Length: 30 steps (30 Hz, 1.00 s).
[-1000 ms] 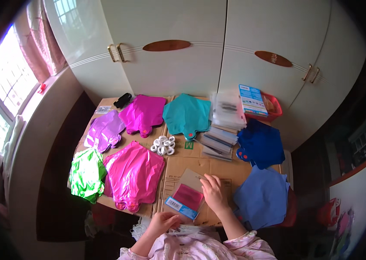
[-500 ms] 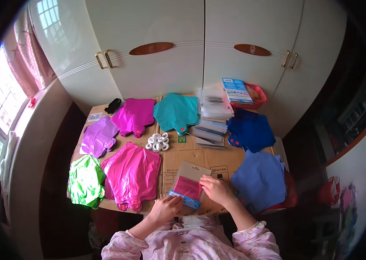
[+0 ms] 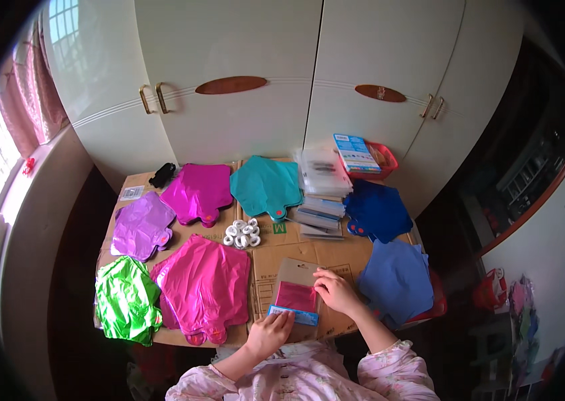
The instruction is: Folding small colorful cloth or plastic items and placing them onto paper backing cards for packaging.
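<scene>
In front of me on the cardboard lies a clear plastic bag (image 3: 299, 268) with a hanging hole at its far end. Folded pink foil (image 3: 296, 296) shows inside it, with a blue printed card strip (image 3: 304, 317) across the near end. My left hand (image 3: 269, 334) has its fingers bent together on the strip's left part. At the bag's right edge, beside the foil, my right hand (image 3: 337, 294) is closed with its fingertips on the plastic. The undersides of both hands are hidden.
Stacks of flat foil balloons surround the bag: pink (image 3: 205, 287), green (image 3: 125, 299), lilac (image 3: 140, 226), magenta (image 3: 197, 192), teal (image 3: 265, 186), dark blue (image 3: 379, 208) and light blue (image 3: 397, 281). White ribbon rolls (image 3: 241, 234), clear bags (image 3: 322, 170), card strips (image 3: 321, 215) and a red basket (image 3: 389, 160) stand farther back.
The view has shifted, so the table sits a little lower and more to the left. The bag has turned straighter, and both hands stay on it.
</scene>
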### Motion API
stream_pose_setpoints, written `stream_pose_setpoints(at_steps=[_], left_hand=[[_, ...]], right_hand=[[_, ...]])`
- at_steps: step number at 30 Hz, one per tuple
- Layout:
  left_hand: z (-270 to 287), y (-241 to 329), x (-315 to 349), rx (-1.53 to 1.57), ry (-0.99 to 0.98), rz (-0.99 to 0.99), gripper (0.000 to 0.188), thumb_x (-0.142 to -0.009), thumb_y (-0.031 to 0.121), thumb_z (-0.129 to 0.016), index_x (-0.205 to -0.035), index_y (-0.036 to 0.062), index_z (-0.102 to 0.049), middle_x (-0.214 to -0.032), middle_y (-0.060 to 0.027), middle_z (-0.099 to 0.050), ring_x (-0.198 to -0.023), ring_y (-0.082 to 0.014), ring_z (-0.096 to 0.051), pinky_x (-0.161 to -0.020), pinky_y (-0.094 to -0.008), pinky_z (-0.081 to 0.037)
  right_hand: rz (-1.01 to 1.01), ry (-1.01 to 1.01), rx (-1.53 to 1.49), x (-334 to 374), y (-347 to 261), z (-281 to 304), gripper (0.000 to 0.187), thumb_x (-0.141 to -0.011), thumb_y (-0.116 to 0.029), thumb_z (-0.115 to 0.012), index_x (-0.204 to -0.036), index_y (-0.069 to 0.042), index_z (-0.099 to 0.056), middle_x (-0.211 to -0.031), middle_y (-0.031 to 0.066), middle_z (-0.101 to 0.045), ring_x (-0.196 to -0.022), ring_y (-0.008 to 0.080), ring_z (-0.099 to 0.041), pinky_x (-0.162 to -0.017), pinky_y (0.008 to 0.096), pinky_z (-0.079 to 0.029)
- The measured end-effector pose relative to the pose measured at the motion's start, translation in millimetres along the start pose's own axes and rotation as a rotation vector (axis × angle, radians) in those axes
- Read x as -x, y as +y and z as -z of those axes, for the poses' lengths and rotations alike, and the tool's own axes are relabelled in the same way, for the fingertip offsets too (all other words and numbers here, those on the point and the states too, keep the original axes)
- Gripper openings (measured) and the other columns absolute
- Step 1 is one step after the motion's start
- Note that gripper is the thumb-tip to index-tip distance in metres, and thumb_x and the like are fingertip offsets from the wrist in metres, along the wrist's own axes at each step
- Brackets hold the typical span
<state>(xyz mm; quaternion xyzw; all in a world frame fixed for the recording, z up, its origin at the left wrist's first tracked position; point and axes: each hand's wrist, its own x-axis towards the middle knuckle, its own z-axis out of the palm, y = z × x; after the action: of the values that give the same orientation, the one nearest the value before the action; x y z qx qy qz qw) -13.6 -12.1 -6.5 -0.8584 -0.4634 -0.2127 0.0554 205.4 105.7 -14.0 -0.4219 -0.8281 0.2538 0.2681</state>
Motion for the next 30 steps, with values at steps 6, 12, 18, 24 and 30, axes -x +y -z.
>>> stream_pose_setpoints(at_steps=[6,12,18,24,30], left_hand=[[-6.8,-5.2,-23.8,-0.012,-0.003,0.051,0.027,-0.076,0.015,-0.056,-0.100,0.0049,-0.061,-0.117,-0.0114,-0.058,-0.105,-0.0250,-0.057,-0.079,-0.0347,-0.052],[-17.5,-11.0,-35.1,-0.003,-0.043,0.052,0.023,-0.078,0.016,-0.055,-0.100,0.0066,-0.059,-0.117,-0.0187,-0.060,-0.107,-0.0313,-0.060,-0.085,-0.0385,-0.051],[-13.5,-17.3,-31.8,-0.022,-0.129,0.006,0.035,-0.076,0.023,-0.059,-0.105,0.0042,-0.058,-0.114,-0.0192,-0.061,-0.100,-0.0294,-0.064,-0.080,-0.0357,-0.053],[-1.5,-21.1,-38.0,-0.020,-0.222,-0.047,0.038,-0.075,0.025,-0.060,-0.106,0.0021,-0.058,-0.114,-0.0204,-0.061,-0.099,-0.0284,-0.065,-0.077,-0.0344,-0.055],[-0.3,-22.1,-37.2,-0.016,-0.193,-0.064,0.038,-0.074,0.024,-0.059,-0.105,0.0010,-0.058,-0.113,-0.0217,-0.061,-0.100,-0.0286,-0.064,-0.074,-0.0339,-0.055]], right_hand=[[0.085,-0.019,0.004,-38.3,1.3,14.0,0.012,-0.084,-0.010,-0.059,-0.090,-0.003,-0.066,-0.102,0.0109,-0.065,-0.096,0.0298,-0.062,-0.083,0.0374,-0.050],[0.045,0.174,0.314,-110.5,52.6,53.3,0.016,-0.082,-0.003,-0.051,-0.089,-0.002,-0.066,-0.090,0.0156,-0.065,-0.089,0.0327,-0.063,-0.077,0.0405,-0.052],[-0.125,-0.023,0.572,-136.8,52.3,53.8,0.015,-0.083,-0.008,-0.052,-0.089,-0.003,-0.066,-0.088,0.0191,-0.065,-0.083,0.0362,-0.064,-0.073,0.0463,-0.052],[-0.185,-0.060,0.671,-148.2,63.9,46.7,0.016,-0.083,-0.017,-0.058,-0.079,-0.005,-0.068,-0.081,0.0154,-0.067,-0.077,0.0343,-0.066,-0.067,0.0453,-0.054],[-0.255,-0.149,0.764,-154.3,48.4,49.5,0.019,-0.079,-0.009,-0.052,-0.078,-0.004,-0.071,-0.084,0.0175,-0.069,-0.080,0.0317,-0.069,-0.067,0.0417,-0.055]])
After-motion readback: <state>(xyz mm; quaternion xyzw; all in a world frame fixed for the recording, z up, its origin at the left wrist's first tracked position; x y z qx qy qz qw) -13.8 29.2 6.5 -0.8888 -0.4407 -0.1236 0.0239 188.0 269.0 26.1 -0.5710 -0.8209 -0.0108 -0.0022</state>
